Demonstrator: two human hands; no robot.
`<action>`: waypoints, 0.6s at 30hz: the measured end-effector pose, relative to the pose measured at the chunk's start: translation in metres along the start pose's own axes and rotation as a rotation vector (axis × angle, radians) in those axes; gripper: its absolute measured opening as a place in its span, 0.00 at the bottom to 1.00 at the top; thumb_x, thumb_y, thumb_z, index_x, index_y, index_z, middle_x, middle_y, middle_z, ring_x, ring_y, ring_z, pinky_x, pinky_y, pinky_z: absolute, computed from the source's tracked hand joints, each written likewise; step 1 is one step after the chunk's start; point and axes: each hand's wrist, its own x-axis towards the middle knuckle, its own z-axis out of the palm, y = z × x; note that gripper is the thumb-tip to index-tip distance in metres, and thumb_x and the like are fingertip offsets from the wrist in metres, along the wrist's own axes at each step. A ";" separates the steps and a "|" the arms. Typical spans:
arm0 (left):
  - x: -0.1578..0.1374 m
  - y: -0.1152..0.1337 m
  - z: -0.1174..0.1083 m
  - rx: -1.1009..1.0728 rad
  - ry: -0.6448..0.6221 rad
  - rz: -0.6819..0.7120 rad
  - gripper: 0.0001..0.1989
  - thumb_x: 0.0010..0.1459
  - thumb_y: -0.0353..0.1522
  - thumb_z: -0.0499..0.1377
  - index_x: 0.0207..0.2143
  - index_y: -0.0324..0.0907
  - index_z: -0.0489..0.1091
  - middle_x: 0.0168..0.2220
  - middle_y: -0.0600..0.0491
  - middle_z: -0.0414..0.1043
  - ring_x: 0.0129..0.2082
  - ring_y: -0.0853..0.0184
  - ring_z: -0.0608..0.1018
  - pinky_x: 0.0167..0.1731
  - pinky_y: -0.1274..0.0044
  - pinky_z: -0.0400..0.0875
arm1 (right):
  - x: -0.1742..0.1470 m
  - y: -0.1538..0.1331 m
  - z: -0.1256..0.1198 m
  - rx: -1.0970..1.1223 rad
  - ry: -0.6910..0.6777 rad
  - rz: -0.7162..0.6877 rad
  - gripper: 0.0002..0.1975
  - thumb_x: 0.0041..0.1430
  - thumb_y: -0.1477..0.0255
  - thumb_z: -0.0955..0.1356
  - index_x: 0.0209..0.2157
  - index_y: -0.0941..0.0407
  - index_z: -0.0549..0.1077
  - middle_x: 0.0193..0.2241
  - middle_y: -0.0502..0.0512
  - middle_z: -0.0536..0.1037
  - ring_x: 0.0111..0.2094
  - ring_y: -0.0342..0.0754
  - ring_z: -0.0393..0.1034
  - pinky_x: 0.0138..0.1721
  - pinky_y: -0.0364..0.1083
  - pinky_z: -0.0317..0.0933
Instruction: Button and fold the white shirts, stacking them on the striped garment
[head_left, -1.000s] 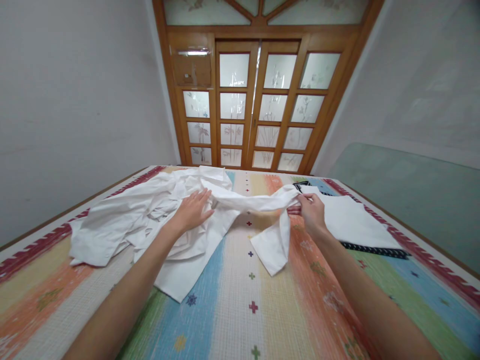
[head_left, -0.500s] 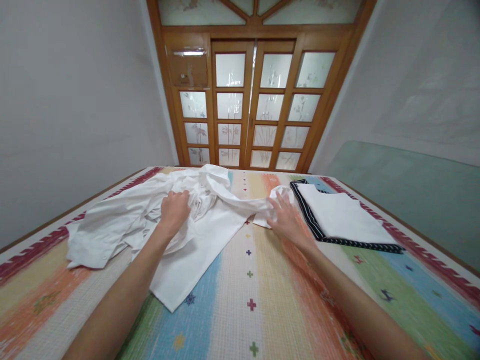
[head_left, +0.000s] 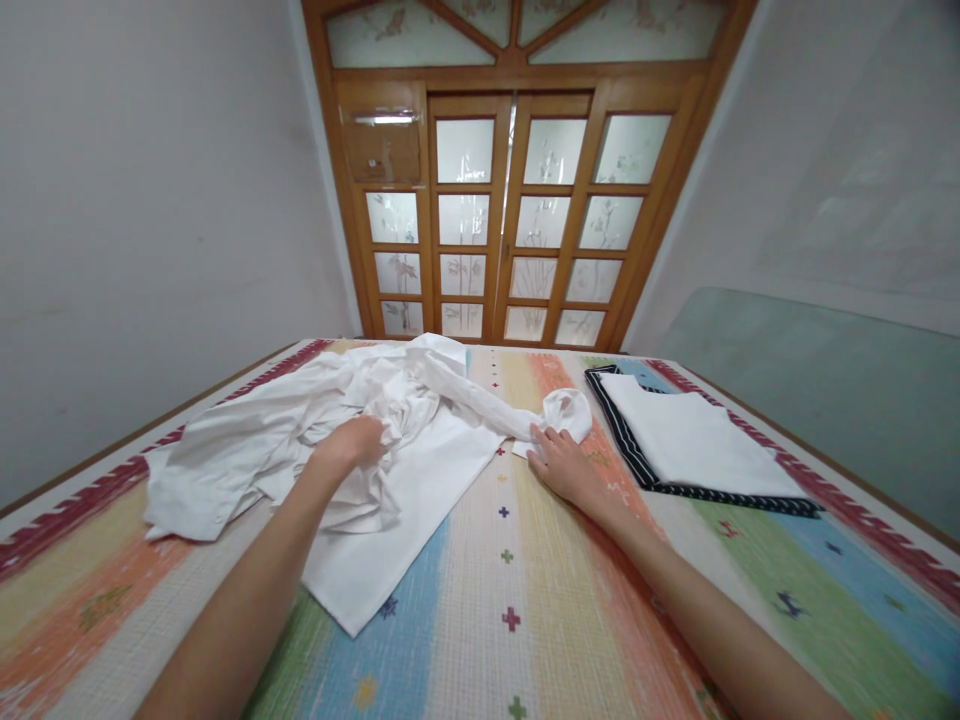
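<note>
A rumpled white shirt [head_left: 247, 440] is spread over the left half of the bed, with crumpled folds in its middle. My left hand [head_left: 358, 440] is closed on those folds, its fingertips partly hidden in the cloth. One sleeve [head_left: 484, 400] stretches to the right and ends in a curled loop of cloth. On that end rests my right hand [head_left: 562, 463], fingers laid out over the fabric rather than wrapped round it. A flat white corner of cloth [head_left: 360, 590] points toward me below the left hand.
Right of my right hand lies a folded white garment [head_left: 690, 430] on top of a black garment with white stripes [head_left: 619, 430]. Under everything is a colourful striped bedsheet [head_left: 480, 620]. A pale green board [head_left: 810, 370] borders the right side; wooden glazed doors [head_left: 510, 200] stand beyond.
My left hand has moved slightly down and nearer in the folds. My right hand has come down a little, its spread fingers now lying on the sleeve end. The view has shifted slightly.
</note>
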 end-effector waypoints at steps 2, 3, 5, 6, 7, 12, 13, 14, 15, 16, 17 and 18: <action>-0.002 0.005 0.000 -0.007 0.000 -0.006 0.15 0.54 0.25 0.54 0.41 0.36 0.77 0.43 0.37 0.78 0.45 0.58 0.80 0.41 0.75 0.73 | 0.000 -0.002 -0.002 -0.020 -0.016 -0.004 0.26 0.66 0.68 0.58 0.61 0.65 0.62 0.49 0.68 0.74 0.49 0.60 0.65 0.52 0.54 0.56; -0.002 0.007 0.001 -0.013 0.005 -0.001 0.14 0.54 0.26 0.55 0.41 0.35 0.77 0.43 0.36 0.78 0.45 0.57 0.80 0.41 0.75 0.73 | 0.000 -0.002 -0.003 -0.024 -0.028 -0.001 0.26 0.65 0.67 0.58 0.61 0.65 0.61 0.49 0.68 0.74 0.49 0.60 0.66 0.51 0.54 0.56; -0.004 0.011 0.002 -0.023 0.008 0.024 0.14 0.53 0.27 0.56 0.40 0.34 0.77 0.43 0.34 0.78 0.45 0.55 0.80 0.41 0.73 0.73 | 0.001 -0.002 -0.007 -0.016 -0.062 0.008 0.28 0.64 0.67 0.59 0.62 0.66 0.58 0.49 0.69 0.74 0.49 0.61 0.67 0.50 0.54 0.57; -0.004 0.013 0.002 -0.026 0.007 0.031 0.14 0.53 0.28 0.56 0.40 0.34 0.77 0.43 0.34 0.78 0.45 0.54 0.80 0.41 0.73 0.73 | 0.001 -0.002 -0.009 -0.007 -0.085 0.011 0.29 0.63 0.67 0.60 0.62 0.66 0.58 0.50 0.69 0.74 0.49 0.61 0.67 0.49 0.53 0.57; -0.005 0.015 0.003 -0.027 0.005 0.034 0.14 0.52 0.29 0.57 0.39 0.34 0.78 0.42 0.34 0.78 0.44 0.53 0.80 0.41 0.72 0.74 | 0.002 -0.002 -0.012 0.002 -0.113 0.011 0.28 0.62 0.67 0.60 0.61 0.66 0.60 0.49 0.69 0.74 0.48 0.61 0.68 0.48 0.53 0.58; -0.007 0.022 0.003 -0.037 0.027 0.039 0.15 0.47 0.32 0.61 0.38 0.36 0.78 0.41 0.35 0.79 0.43 0.53 0.80 0.39 0.73 0.74 | 0.002 -0.004 -0.022 0.011 -0.232 0.081 0.17 0.63 0.65 0.61 0.46 0.62 0.71 0.42 0.68 0.78 0.42 0.59 0.74 0.41 0.49 0.60; -0.008 0.021 0.002 -0.047 0.029 0.048 0.15 0.47 0.34 0.61 0.37 0.36 0.78 0.40 0.36 0.79 0.42 0.54 0.81 0.38 0.73 0.74 | 0.002 -0.004 -0.022 0.007 -0.237 0.106 0.17 0.64 0.65 0.60 0.45 0.62 0.71 0.41 0.68 0.79 0.41 0.58 0.74 0.39 0.48 0.60; -0.008 0.021 0.002 -0.064 0.017 0.059 0.15 0.47 0.35 0.60 0.36 0.36 0.78 0.38 0.36 0.79 0.40 0.54 0.81 0.36 0.73 0.75 | 0.002 -0.004 -0.023 0.003 -0.238 0.129 0.17 0.65 0.65 0.59 0.45 0.62 0.71 0.40 0.68 0.79 0.40 0.58 0.75 0.38 0.48 0.60; -0.009 0.019 0.001 -0.091 -0.013 0.071 0.15 0.47 0.36 0.59 0.34 0.35 0.77 0.36 0.36 0.79 0.37 0.54 0.82 0.33 0.73 0.75 | 0.001 -0.003 -0.022 0.000 -0.239 0.152 0.18 0.65 0.64 0.58 0.44 0.62 0.72 0.39 0.68 0.79 0.40 0.57 0.75 0.38 0.48 0.60; -0.009 0.018 0.000 -0.128 -0.055 0.078 0.16 0.48 0.38 0.58 0.32 0.34 0.77 0.33 0.36 0.79 0.32 0.55 0.82 0.30 0.73 0.75 | 0.001 -0.002 -0.021 0.001 -0.238 0.173 0.18 0.66 0.64 0.58 0.43 0.61 0.72 0.38 0.68 0.80 0.40 0.57 0.75 0.38 0.48 0.61; -0.010 0.016 0.000 -0.171 -0.102 0.077 0.16 0.49 0.39 0.57 0.29 0.34 0.76 0.29 0.37 0.79 0.28 0.56 0.81 0.26 0.73 0.74 | 0.002 0.000 -0.019 0.011 -0.235 0.191 0.19 0.67 0.64 0.57 0.42 0.61 0.73 0.38 0.68 0.80 0.40 0.56 0.75 0.38 0.48 0.61; -0.010 0.014 -0.001 -0.216 -0.147 0.067 0.17 0.50 0.40 0.56 0.27 0.34 0.75 0.26 0.38 0.78 0.24 0.56 0.80 0.23 0.74 0.73 | 0.002 0.003 -0.017 0.030 -0.230 0.211 0.20 0.67 0.64 0.57 0.41 0.62 0.74 0.38 0.68 0.80 0.40 0.56 0.75 0.38 0.47 0.61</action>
